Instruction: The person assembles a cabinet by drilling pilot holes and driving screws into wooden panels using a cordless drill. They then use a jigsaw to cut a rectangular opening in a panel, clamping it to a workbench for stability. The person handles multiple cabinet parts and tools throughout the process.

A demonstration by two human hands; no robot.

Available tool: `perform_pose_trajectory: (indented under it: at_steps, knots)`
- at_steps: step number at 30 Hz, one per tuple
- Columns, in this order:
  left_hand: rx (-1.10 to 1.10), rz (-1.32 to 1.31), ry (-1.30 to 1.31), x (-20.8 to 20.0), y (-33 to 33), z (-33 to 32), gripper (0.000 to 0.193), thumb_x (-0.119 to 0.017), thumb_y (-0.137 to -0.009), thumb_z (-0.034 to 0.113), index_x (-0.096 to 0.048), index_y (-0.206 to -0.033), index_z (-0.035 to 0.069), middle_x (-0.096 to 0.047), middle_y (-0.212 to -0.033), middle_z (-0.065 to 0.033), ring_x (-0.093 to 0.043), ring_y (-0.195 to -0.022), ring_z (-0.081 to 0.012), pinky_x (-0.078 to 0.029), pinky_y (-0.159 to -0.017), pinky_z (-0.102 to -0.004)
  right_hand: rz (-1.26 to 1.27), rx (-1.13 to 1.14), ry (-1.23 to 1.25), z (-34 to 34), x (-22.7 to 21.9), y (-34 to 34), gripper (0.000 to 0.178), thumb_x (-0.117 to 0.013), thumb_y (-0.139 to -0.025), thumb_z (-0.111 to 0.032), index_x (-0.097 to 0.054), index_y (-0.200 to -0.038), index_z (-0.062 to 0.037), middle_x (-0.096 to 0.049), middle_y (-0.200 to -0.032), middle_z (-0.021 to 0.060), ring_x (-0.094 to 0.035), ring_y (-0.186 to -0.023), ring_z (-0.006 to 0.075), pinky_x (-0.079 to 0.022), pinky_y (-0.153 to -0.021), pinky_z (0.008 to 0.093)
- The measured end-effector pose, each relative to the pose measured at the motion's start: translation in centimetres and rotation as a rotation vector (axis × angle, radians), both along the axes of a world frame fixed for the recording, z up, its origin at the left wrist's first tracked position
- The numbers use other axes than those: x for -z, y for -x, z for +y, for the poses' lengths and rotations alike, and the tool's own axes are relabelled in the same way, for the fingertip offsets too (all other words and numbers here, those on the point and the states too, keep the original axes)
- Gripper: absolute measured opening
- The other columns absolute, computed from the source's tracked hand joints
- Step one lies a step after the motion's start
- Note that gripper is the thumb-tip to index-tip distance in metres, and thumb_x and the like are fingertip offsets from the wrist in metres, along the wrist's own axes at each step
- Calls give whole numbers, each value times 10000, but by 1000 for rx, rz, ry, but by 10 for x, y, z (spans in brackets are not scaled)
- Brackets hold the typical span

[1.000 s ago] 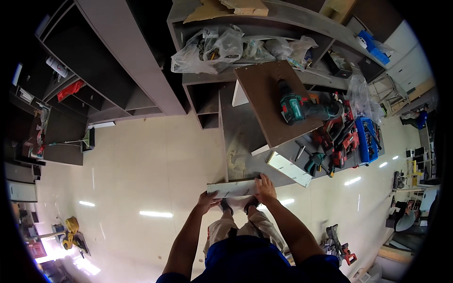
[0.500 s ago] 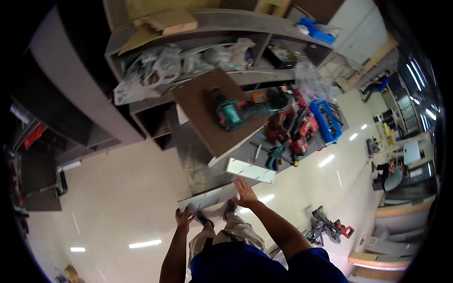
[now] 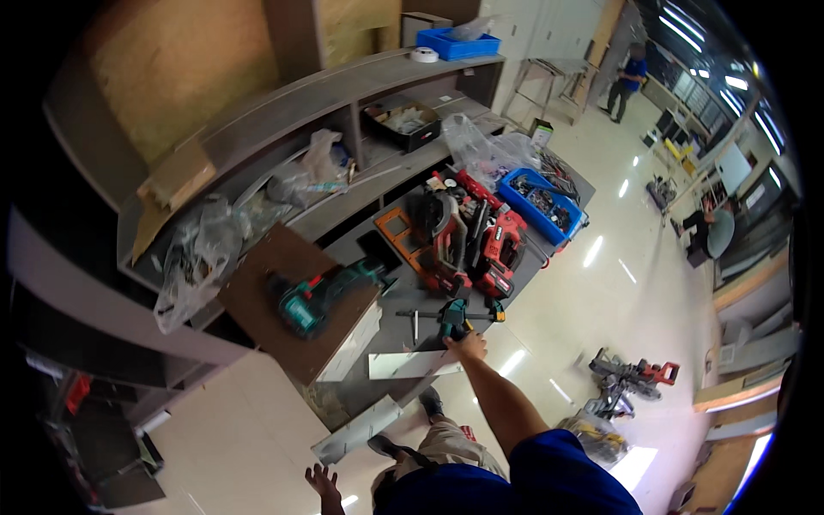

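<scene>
Reaching forward over the grey worktop (image 3: 390, 339), the right hand (image 3: 469, 347) is seen at the bar clamp (image 3: 452, 315), a teal-headed tool with a long metal bar lying flat near the front edge; the fingers are laid against the clamp's handle end, but whether they are closed around it cannot be told from this view. The left hand (image 3: 323, 482) is held low and well apart, near the bottom of the picture, with its fingers spread wide and nothing in it. Just beside the left hand's side of the floor, a long pale strip (image 3: 357, 432) is leaned at a slant against the worktop's front, and a white board (image 3: 412, 364) is laid along the edge close to the right wrist. Further left, a brown panel (image 3: 275, 305) is rested on the worktop with a teal power tool (image 3: 322, 292) lying on it. Behind the clamp, a cluster of red power tools (image 3: 481, 245) is gathered beside an orange tray (image 3: 403, 239), and a blue bin (image 3: 542, 204) of small parts is set at the far end. Clear plastic bags (image 3: 202, 249) are stuffed into the grey shelving (image 3: 257, 129) behind, and 1 more blue bin (image 3: 455, 43) is placed on its top
</scene>
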State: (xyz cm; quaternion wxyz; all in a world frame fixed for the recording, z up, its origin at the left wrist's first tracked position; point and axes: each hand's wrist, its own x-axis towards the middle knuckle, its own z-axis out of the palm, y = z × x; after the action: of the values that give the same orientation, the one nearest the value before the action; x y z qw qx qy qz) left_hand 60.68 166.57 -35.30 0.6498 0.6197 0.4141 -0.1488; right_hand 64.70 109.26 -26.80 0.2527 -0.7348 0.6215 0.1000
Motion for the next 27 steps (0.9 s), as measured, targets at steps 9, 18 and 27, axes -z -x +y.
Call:
perform_pose_trajectory:
  at_steps: [9,18,27]
  knots:
    - [120,-123,-469,30,4,-33,614,-618,-903,134,-345,-1453,129,-507,-1332,-166,-494,-1159,-324,-410,-1014,-522,11,27,1,-32,16,-14,845,-846,-626,-494,-559,-1311,-92,-561,-1337,112,-530,-1282,308,-464,-1043,462]
    - [167,-377,-1000,12,45,-37,622,-576,-874,52,-359,-1456,32,-452,-1395,-253,-450,-1293,-372,-381,-1084,-474,-265,-134,-235,-69,-22,11,906,-830,-660,-492,-489,-1246,110,-657,-1217,272,-648,-1166,376,-528,-979,401]
    - [122,-183,-761,-26,84,-51,663,-679,-831,-3,-395,-1430,-3,-471,-1372,-214,-450,-1270,-317,-340,-1122,-431,-528,-148,-636,-125,-79,121,343,-690,-820,-252,-592,-1057,-24,-597,-866,30,-550,-748,109,-487,-669,279]
